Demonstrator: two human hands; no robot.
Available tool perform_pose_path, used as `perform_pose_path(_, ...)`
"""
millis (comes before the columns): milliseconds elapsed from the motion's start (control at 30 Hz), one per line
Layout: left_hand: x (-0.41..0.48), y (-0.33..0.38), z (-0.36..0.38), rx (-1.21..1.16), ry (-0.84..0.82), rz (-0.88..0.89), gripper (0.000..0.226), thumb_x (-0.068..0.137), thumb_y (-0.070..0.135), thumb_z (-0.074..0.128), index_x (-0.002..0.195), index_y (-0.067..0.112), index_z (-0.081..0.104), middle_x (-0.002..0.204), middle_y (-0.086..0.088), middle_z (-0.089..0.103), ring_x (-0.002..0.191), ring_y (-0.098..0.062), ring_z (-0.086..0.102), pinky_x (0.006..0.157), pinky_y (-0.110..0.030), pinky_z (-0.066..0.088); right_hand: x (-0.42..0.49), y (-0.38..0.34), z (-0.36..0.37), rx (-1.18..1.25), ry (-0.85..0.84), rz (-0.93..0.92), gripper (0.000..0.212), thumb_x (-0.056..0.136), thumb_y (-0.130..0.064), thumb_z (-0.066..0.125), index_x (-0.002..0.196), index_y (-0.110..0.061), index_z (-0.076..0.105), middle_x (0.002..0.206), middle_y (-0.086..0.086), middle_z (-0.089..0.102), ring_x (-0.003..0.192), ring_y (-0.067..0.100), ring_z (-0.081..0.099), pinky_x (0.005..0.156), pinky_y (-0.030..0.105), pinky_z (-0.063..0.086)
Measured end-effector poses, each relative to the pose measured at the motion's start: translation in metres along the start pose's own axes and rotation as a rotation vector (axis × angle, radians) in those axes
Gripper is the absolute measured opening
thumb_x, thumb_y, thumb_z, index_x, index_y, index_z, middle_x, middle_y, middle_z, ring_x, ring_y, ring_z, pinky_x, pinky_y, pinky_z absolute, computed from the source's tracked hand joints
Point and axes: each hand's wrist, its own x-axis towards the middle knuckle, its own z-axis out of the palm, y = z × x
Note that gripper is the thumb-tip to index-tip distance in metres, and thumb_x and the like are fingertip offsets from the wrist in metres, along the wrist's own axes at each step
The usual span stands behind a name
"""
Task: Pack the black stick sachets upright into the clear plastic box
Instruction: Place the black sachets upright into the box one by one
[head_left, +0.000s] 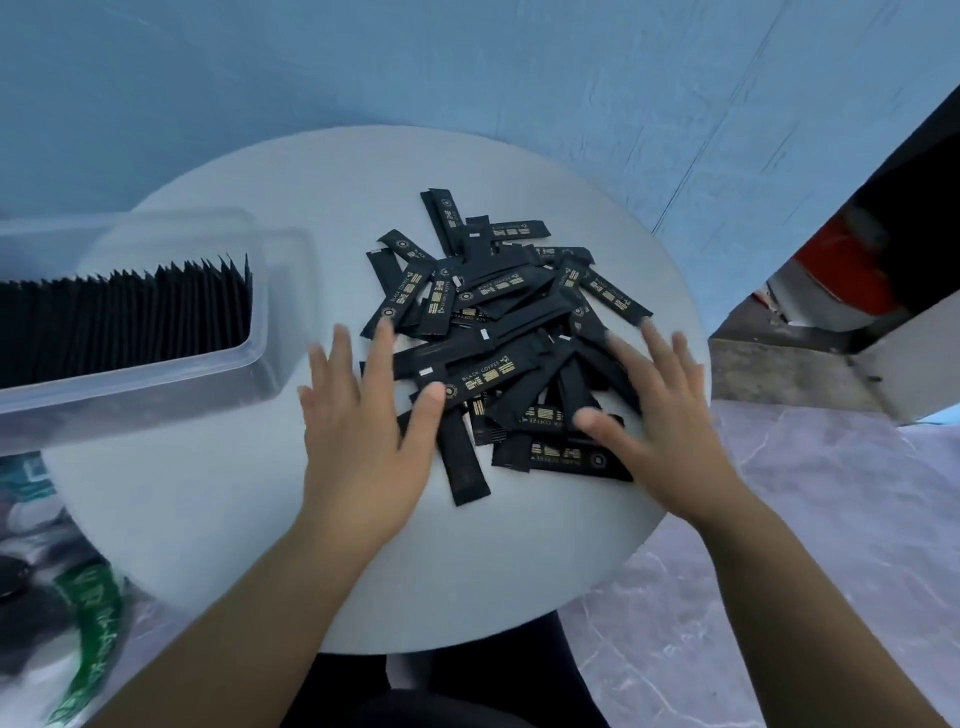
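both hands lie flat with fingers spread, gripping nothing. the left hand (363, 431) presses the near-left edge of the loose pile of black stick sachets (498, 332); the right hand (660, 431) presses its near-right edge. the pile sits on the round counter (208, 519), between and beyond the fingers. left of the left fingers, the clear plastic box (218, 374) holds a row of upright sachets (119, 317).

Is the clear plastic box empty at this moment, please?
No, a row of black stick sachets stands upright inside the clear plastic box.
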Motion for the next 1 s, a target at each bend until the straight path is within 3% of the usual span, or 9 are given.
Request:
perform_pose_path(100,-0.007,0.006,0.005,-0.251,-0.109,-0.125,0.062,0.095,0.048,0.032,0.147,0.041,-0.001,0.156,0.014,-0.017,0.141,-0.004,-0.023,0.114,-0.030,-0.012,-0.002,-0.003,0.004,-0.031,-0.111,0.203,0.094,0.067,-0.075,0.020,0.149,-0.029,0.013,0.159,0.003,-0.004,0.145,0.021,-0.012,0.118,0.041,-0.007)
perform_pose_path(267,-0.012,0.036,0.012,-0.496,-0.188,-0.060,0.060,0.095,0.046,0.035,0.147,0.044,0.004,0.151,0.029,-0.019,0.138,0.008,-0.017,0.110,-0.021,-0.002,0.002,-0.022,0.005,0.211,-0.099,0.163,0.086,0.073,-0.069,0.025,0.149,-0.031,0.014,0.159,-0.005,0.001,0.145,0.010,-0.002,0.116,0.032,0.002)
perform_pose_path(367,0.019,0.033,0.000,-0.361,-0.034,0.012,0.049,0.098,0.041,0.034,0.146,0.035,0.025,0.157,0.016,-0.004,0.143,-0.001,-0.012,0.113,-0.024,0.001,0.021,-0.014,-0.005,0.182,0.022,0.146,0.069,0.086,-0.058,0.038,0.147,-0.030,0.022,0.158,-0.006,0.006,0.145,0.010,0.000,0.114,0.031,0.006)
perform_pose_path(433,0.062,0.036,-0.006,-0.193,0.016,0.061,0.045,0.100,0.040,0.031,0.144,0.029,0.035,0.159,0.005,0.006,0.146,-0.013,-0.010,0.116,-0.031,-0.003,0.040,-0.010,-0.005,0.160,-0.008,0.176,0.068,0.087,-0.057,0.041,0.147,-0.031,0.022,0.159,-0.005,0.003,0.145,0.013,-0.003,0.116,0.036,0.004)
perform_pose_path(567,0.149,0.049,0.003,0.163,-0.090,0.141,0.050,0.102,0.044,0.021,0.149,0.027,0.024,0.160,-0.001,0.002,0.146,-0.026,-0.009,0.117,-0.043,-0.005,0.063,-0.013,0.011,0.003,-0.119,0.187,0.090,0.069,-0.077,0.024,0.148,-0.034,0.017,0.159,0.000,0.000,0.146,0.020,-0.006,0.117,0.044,-0.002)
perform_pose_path(733,0.186,0.035,0.026,0.423,-0.316,0.213,0.054,0.101,0.047,0.015,0.151,0.027,0.013,0.160,-0.001,0.004,0.147,-0.027,0.000,0.117,-0.047,-0.001,0.067,-0.010,0.021,-0.172,-0.115,0.136,0.094,0.066,-0.078,0.013,0.148,-0.033,0.017,0.159,-0.003,0.004,0.146,0.017,-0.004,0.117,0.043,-0.004)
perform_pose_path(833,0.178,0.029,0.027,0.433,-0.286,0.293,0.051,0.102,0.044,0.020,0.148,0.024,0.026,0.157,-0.001,0.022,0.144,-0.022,0.016,0.117,-0.043,0.006,0.066,-0.006,0.019,-0.168,-0.115,0.108,0.093,0.066,-0.078,0.016,0.147,-0.033,0.019,0.158,-0.005,0.007,0.146,0.015,-0.001,0.118,0.040,-0.003)
perform_pose_path(1000,0.162,0.026,0.017,0.178,-0.248,0.296,0.046,0.099,0.043,0.035,0.142,0.028,0.038,0.138,0.001,0.047,0.127,-0.019,0.043,0.104,-0.036,0.034,0.071,0.005,0.012,-0.067,-0.080,0.028,0.088,0.068,-0.074,0.029,0.144,-0.031,0.029,0.155,-0.004,0.020,0.144,0.016,0.012,0.118,0.043,0.009)
